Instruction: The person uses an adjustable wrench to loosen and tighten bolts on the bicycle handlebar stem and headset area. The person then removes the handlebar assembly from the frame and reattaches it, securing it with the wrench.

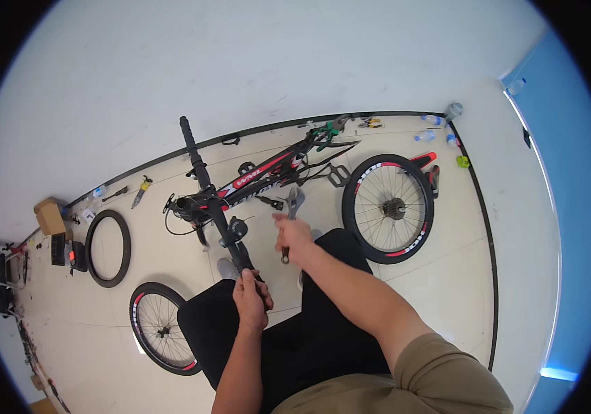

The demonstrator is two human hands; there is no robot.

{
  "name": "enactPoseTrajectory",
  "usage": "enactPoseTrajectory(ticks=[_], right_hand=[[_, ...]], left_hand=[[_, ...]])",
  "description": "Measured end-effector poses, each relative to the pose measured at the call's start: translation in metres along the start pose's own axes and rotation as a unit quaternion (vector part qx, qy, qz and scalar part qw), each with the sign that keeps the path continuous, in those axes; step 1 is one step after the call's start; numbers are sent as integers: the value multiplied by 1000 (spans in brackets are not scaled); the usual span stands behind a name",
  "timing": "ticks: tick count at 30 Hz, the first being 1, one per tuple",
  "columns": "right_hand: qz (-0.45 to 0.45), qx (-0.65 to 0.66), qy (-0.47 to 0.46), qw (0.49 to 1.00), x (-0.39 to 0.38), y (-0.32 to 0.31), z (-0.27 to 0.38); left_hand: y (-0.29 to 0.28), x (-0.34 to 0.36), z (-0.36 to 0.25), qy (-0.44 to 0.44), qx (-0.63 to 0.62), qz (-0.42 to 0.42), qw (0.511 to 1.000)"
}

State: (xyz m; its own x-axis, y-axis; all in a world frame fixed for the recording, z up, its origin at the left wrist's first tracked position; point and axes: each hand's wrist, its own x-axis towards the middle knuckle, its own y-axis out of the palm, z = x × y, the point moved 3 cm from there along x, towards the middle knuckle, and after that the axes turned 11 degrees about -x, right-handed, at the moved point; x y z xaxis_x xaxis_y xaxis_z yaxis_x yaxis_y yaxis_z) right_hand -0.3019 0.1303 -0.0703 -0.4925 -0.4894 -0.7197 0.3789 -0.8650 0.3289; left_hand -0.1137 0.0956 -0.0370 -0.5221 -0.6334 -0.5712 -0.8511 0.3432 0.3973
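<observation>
My left hand is closed around the near end of a bicycle handlebar. In my right hand is an adjustable wrench, its jaw end pointing away from me and its dark handle end showing below the fist. The wrench is apart from the bike. A black and red bicycle frame without wheels lies beyond my hands, its front end joined to the handlebar. A round black fitting sits on the bar just ahead of my left hand. A pedal sticks out near the frame's far right part.
A wheel with a cassette lies to the right, another wheel to the near left. Farther left are a bare tyre and a cardboard box. Green-handled pliers and several plastic bottles lie by the wall.
</observation>
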Motion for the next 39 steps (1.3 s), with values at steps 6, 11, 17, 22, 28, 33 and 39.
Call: enactPoseTrajectory(ticks=[6, 11, 17, 22, 28, 33, 39], right_hand=[[-145, 193, -21, 970, 68, 23, 49], [-175, 230, 6, 957, 151, 5, 46], [-102, 282, -6, 954, 180, 15, 58], [32, 335, -83, 938, 210, 12, 53], [18, 356, -18, 934, 234, 15, 57], [28, 316, -25, 948, 216, 19, 66], [-23, 323, 0, 946, 205, 22, 79]], left_hand=[[1, -10, 1, -12, 26, -21, 999], [8, -12, 11, -4, 37, -25, 999], [-1, -14, 9, -11, 29, -54, 998], [4, -19, 0, -23, 33, -53, 998], [-1, -18, -9, -18, 23, -70, 997], [6, -6, -34, -14, -21, -75, 997], [10, 21, -63, -30, -5, -43, 999]])
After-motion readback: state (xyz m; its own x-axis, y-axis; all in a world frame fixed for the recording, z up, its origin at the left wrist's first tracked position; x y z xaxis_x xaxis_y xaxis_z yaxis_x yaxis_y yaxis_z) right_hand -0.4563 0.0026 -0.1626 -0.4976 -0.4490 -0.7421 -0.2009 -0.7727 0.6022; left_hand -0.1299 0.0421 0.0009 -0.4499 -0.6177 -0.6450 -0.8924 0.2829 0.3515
